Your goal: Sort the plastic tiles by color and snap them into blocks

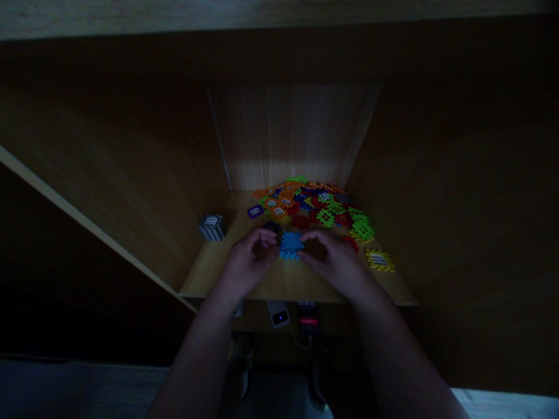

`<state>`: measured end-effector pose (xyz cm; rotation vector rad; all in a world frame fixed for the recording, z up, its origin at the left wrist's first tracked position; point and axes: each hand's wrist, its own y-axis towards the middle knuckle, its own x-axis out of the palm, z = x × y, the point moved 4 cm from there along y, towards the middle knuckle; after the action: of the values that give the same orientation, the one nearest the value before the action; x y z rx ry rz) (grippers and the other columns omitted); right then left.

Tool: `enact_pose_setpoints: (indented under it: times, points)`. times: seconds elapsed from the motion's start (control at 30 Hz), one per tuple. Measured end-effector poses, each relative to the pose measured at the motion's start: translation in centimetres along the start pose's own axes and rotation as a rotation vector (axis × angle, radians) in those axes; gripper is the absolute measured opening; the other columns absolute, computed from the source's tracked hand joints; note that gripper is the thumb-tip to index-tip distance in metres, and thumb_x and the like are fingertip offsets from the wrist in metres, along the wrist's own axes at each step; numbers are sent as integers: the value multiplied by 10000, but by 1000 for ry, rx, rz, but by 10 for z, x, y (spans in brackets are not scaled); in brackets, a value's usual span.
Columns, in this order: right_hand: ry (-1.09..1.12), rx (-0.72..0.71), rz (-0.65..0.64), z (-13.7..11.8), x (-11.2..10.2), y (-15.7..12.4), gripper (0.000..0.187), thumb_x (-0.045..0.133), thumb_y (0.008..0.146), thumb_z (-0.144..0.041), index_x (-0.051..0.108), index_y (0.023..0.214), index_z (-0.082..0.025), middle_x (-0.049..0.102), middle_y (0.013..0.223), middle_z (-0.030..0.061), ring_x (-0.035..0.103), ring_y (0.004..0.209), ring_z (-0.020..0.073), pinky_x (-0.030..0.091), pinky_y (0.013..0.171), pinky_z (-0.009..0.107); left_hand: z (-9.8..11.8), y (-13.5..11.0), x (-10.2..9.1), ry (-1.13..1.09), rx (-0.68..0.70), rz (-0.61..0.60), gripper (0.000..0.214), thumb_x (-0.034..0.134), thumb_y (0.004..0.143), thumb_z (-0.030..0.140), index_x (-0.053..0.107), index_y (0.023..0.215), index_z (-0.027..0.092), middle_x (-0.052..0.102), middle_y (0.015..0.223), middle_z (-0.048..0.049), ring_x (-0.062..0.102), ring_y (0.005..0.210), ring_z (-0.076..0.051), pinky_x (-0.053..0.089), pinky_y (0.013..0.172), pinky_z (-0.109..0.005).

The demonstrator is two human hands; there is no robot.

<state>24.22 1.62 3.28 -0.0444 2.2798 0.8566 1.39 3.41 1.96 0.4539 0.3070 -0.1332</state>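
left hand: thumb and fingers curved in from the left, the left hand (pixel 248 256) having its tips at the left edge of the blue pieces (pixel 291 243); a narrow pinch, as far as the dim light shows.
right hand: mirrored from the right, the right hand (pixel 338 257) pinching the right edge, forefinger at the far corner, thumb nearer.
blue pieces: between the two hands, over the middle of the shelf (pixel 262 285); a flat upper face with a toothed band along its near side, perhaps two pieces joined at an angle. whether they rest on the wood cannot be told.
step in hand: seemingly lining up or pressing the toothed edges together, with both hands sharing the hold.
next move calls for: probably even pressure from both sides, teeth meeting slots, and a steady angle so the joint does not slip open.
pile: a heap of mixed toothed pieces (pixel 325 218), orange, red, green and blue, on the far side, spreading right.
loose pieces: a purple piece (pixel 255 211) at the heap's left; a yellow piece (pixel 379 260) near the right.
left side: a grey patterned cube (pixel 212 227), well apart from the left hand.
below the shelf: a pale device (pixel 279 315) left of a dark device (pixel 308 321) with a red-lit patch.
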Motion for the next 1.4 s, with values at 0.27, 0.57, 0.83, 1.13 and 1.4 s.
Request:
enact_pose_setpoints:
  times: [0.27, 0.57, 0.83, 1.13, 1.4]
  points:
    - [2, 12, -6, 5, 8, -3, 263, 787, 954, -248, 689, 1189, -312, 779, 1208, 42, 726, 1163, 287, 585, 1014, 496, -4, 1, 6, 41, 28, -54, 162, 764, 897, 192, 719, 1049, 223, 784, 1054, -51, 729, 994, -214, 573, 939, -361]
    - [0, 20, -20, 5, 10, -2, 287, 788, 955, -240, 678, 1208, -318, 777, 1225, 38, 725, 1170, 292, 580, 1023, 504, -4, 1, 6, 62, 16, -53, 141, 768, 895, 191, 717, 1023, 220, 785, 1032, -44, 729, 964, -210, 573, 924, -358]
    - [15, 23, -47, 4, 10, -2, 296, 787, 966, -245, 667, 1227, -315, 767, 1250, 35, 717, 1199, 281, 566, 1049, 487, -4, 1, 7, 44, -6, -72, 124, 738, 914, 196, 709, 1034, 215, 774, 1028, -47, 730, 968, -213, 567, 921, -363]
    - [23, 68, -65, 8, 13, -3, 353, 814, 933, -234, 677, 1252, -298, 773, 1251, 40, 723, 1199, 274, 566, 1065, 461, -5, 1, 6, 58, -5, -76, 164, 759, 888, 147, 713, 1029, 215, 785, 1033, -34, 732, 960, -200, 562, 913, -333]
    - [31, 104, -90, 7, 12, -3, 362, 802, 946, -236, 662, 1275, -290, 768, 1281, 43, 712, 1226, 264, 546, 1092, 454, -4, 1, 6, 96, -16, -96, 187, 742, 889, 106, 712, 1043, 207, 774, 1032, -33, 723, 979, -201, 551, 932, -341]
